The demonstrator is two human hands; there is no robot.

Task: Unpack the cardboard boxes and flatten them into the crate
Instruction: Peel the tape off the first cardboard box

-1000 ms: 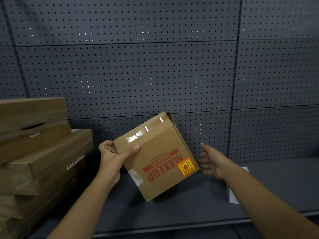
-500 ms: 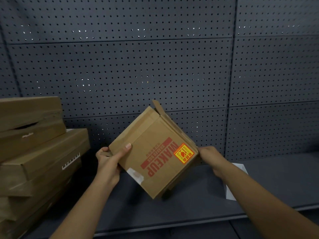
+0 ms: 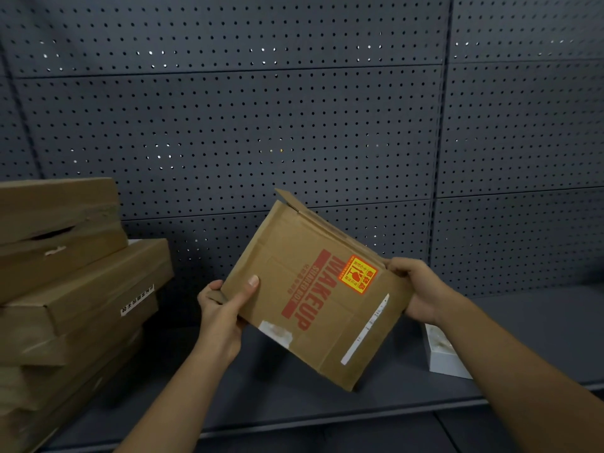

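A brown cardboard box (image 3: 313, 289) with red "MAKEUP" print and an orange sticker is held tilted in the air above the shelf, squashed nearly flat. My left hand (image 3: 225, 308) grips its left edge, thumb lying across the printed face. My right hand (image 3: 415, 289) grips its right edge near the sticker, fingers behind the cardboard. A small flap sticks up at the box's top corner. No crate is in view.
A stack of long flat cardboard boxes (image 3: 65, 289) fills the left of the dark grey shelf (image 3: 523, 322). A small white box (image 3: 441, 354) lies on the shelf behind my right forearm. A perforated grey back panel (image 3: 294, 125) closes the rear.
My right hand, open and apart from the box a second ago, has taken hold of its right edge. The box has been pressed from a cube shape into a nearly flat panel.
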